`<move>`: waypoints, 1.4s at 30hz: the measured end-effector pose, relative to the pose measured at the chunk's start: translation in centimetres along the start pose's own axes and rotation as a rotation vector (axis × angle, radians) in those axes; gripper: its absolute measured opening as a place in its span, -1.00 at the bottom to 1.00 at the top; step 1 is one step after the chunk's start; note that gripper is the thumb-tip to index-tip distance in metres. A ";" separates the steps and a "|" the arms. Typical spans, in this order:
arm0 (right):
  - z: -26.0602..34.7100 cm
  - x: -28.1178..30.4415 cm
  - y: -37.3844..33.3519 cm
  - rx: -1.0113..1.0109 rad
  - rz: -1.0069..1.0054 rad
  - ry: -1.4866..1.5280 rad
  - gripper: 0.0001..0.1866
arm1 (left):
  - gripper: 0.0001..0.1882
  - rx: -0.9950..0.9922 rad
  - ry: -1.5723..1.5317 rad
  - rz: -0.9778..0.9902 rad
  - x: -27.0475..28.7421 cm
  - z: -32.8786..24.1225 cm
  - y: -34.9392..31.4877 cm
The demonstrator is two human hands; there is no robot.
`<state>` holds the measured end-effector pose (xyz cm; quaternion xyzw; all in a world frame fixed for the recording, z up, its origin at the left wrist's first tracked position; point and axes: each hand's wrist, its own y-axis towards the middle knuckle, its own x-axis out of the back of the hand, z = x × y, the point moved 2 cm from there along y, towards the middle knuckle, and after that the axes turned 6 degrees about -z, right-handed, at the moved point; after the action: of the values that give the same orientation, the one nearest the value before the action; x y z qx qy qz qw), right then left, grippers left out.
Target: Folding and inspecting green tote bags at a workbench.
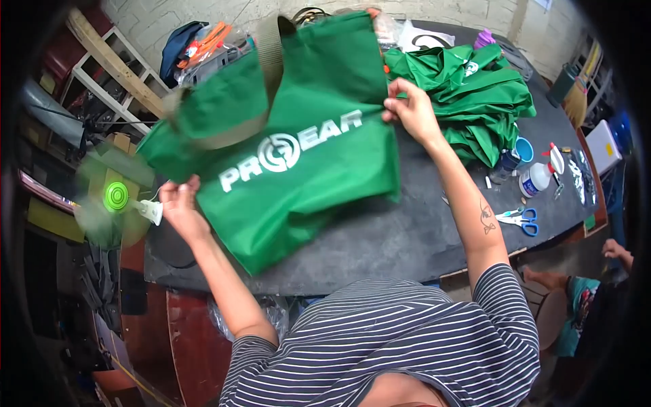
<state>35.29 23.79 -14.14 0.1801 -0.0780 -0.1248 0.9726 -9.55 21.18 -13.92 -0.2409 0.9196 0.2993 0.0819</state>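
A large green tote bag [291,197] with white printing and a khaki webbing handle hangs spread between my two hands, above the dark tabletop. My left hand [182,203] pinches its left side edge. On the opposite edge, the fingers and thumb of my right hand [409,108] are closed on the fabric. The handle [271,61] loops over the front of the bag and looks blurred near its left end. Behind my right hand lies a heap of green fabric bags [468,95], crumpled together.
On the right of the table [420,237] are blue-handled scissors [522,220], a white spray bottle [536,180] and a blue cup [523,149]. At the left edge a small green fan [116,197] is blurred. A person's hand [617,252] shows at far right.
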 end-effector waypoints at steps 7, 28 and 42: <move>-2.5 0.9 1.3 0.218 0.084 0.195 -0.80 | -0.80 0.172 -0.107 0.360 5.6 0.6 0.8; -0.1 2.2 -24.0 -0.629 0.734 0.365 -0.78 | -0.62 1.329 -0.195 1.330 -8.8 5.0 -19.7; -0.8 1.0 -25.5 0.093 0.701 -0.844 -0.71 | -0.57 -0.675 0.935 0.833 -20.9 6.4 3.8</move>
<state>30.88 0.71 -24.17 0.1206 -0.5218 0.1487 0.8313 6.82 35.92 -10.97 0.0151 0.7312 0.4395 -0.5214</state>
